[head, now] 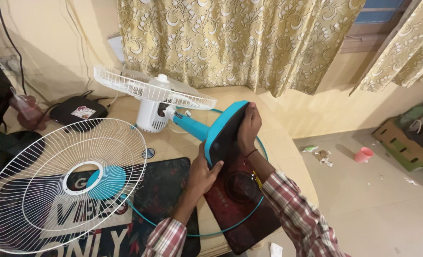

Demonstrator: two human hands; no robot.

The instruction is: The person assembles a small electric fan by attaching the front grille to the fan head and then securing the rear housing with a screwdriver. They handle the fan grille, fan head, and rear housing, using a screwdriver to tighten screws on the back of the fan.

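A table fan lies tipped on the table. My left hand (203, 174) grips the lower edge of its blue base (223, 134). My right hand (248, 124) clasps the base's upper right edge. The blue stem (191, 126) runs from the base to the white motor housing (152, 115), which carries the white rear wire guard (149, 88). The detached front wire guard (64, 185), with a blue centre disc, leans at the left. A thin blue ring (249, 213) lies under my arms.
A dark red flat appliance (242, 209) and a black printed mat (166, 190) lie on the beige table (278, 138). A black box (78, 110) sits at back left. Patterned curtains (230, 43) hang behind. A pink cup (363, 154) and cardboard box (402, 143) rest on the floor.
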